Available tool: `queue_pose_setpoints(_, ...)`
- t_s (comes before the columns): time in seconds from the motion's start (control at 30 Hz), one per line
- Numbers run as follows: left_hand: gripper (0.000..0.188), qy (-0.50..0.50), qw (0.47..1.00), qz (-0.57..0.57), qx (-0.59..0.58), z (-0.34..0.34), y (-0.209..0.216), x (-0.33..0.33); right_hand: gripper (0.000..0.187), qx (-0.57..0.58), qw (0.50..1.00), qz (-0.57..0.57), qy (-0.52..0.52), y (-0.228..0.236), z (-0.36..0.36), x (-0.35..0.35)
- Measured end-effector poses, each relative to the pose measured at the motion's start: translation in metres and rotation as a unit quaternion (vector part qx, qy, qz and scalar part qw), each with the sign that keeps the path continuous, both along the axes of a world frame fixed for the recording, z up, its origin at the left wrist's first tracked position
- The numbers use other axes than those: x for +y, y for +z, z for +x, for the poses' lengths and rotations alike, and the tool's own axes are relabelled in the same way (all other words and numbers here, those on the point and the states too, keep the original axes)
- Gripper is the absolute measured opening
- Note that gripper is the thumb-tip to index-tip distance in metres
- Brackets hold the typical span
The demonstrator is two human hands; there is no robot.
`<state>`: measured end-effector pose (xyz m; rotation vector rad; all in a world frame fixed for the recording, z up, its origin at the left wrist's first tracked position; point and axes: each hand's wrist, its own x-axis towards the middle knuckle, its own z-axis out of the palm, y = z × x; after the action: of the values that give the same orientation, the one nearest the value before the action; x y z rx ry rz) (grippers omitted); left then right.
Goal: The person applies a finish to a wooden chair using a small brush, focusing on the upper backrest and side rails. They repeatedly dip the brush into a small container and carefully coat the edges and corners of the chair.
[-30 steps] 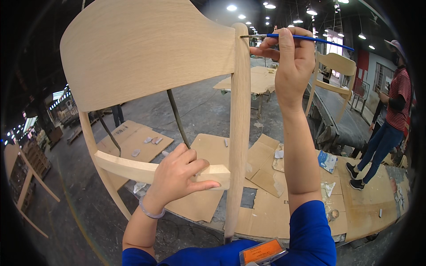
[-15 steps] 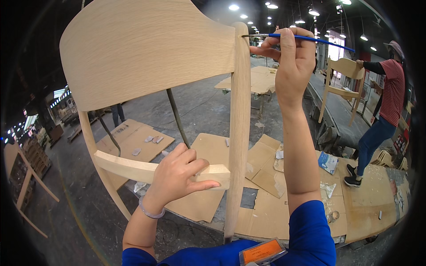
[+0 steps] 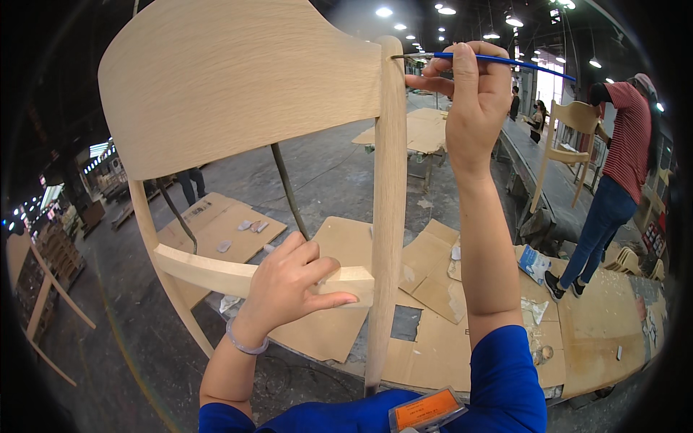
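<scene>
A pale wooden chair frame (image 3: 238,86) with a broad curved backrest fills the left and middle of the view. My left hand (image 3: 289,281) is wrapped round its lower crossrail (image 3: 206,268), close to the right-hand post (image 3: 390,202). Up at the top of that post, my right hand (image 3: 473,97) pinches a thin blue-handled paintbrush (image 3: 505,60). The dark bristle tip touches the post beside the backrest's upper right corner. A finger of the same hand reaches out to the post below the brush.
Cardboard sheets (image 3: 440,346) cover the low bench under the chair, with scraps and a blue-and-white packet (image 3: 534,263) on them. At right, a person in a striped shirt (image 3: 626,137) stands by another wooden chair (image 3: 570,137). More chair parts (image 3: 43,289) stand at far left.
Both my hands keep their places, the brush tip still on the post. At right, the person in the striped shirt has shifted and turned away, and the chair beside them has moved slightly right.
</scene>
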<state>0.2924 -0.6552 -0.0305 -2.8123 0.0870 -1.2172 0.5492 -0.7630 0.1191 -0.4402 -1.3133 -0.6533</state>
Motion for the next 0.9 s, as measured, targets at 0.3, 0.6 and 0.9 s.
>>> queue_pose_setpoints(0.3,0.055,0.002,1.0,0.0,-0.002,-0.001,-0.001,0.006,0.019,-0.007,1.0,0.012,0.006,0.0,-0.002,0.007)
queue_pose_setpoints(0.6,0.055,0.002,1.0,-0.011,0.004,-0.006,-0.002,0.011,0.019,-0.002,1.0,0.009,0.003,-0.001,-0.005,0.013)
queue_pose_setpoints(0.9,0.054,-0.003,1.0,-0.007,0.002,-0.007,-0.002,0.017,0.018,-0.009,1.0,0.012,0.003,-0.003,-0.009,0.017)
